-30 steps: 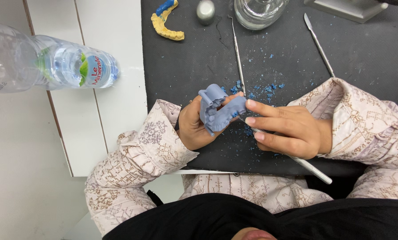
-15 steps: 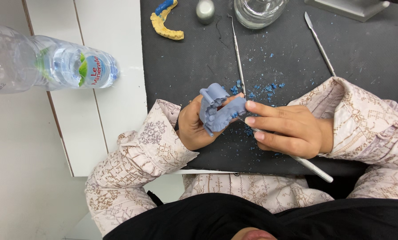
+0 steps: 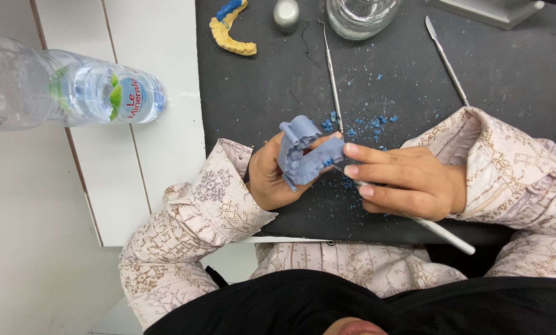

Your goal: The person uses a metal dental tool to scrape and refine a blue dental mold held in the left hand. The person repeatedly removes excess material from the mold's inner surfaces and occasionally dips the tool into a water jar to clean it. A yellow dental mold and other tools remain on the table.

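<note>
Blue-grey toothed dental model (image 3: 306, 155) clasped by left hand (image 3: 271, 180); right hand (image 3: 408, 180) grips slim metal tool (image 3: 442, 231).

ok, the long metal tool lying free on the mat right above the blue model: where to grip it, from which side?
Likely its plain mid-shaft, from straight above. The metal instrument lies flat on the black mat, its lower end close to the blue dental model in the left hand, its hooked top end near the glass jar; the middle has bare mat either side.
</note>
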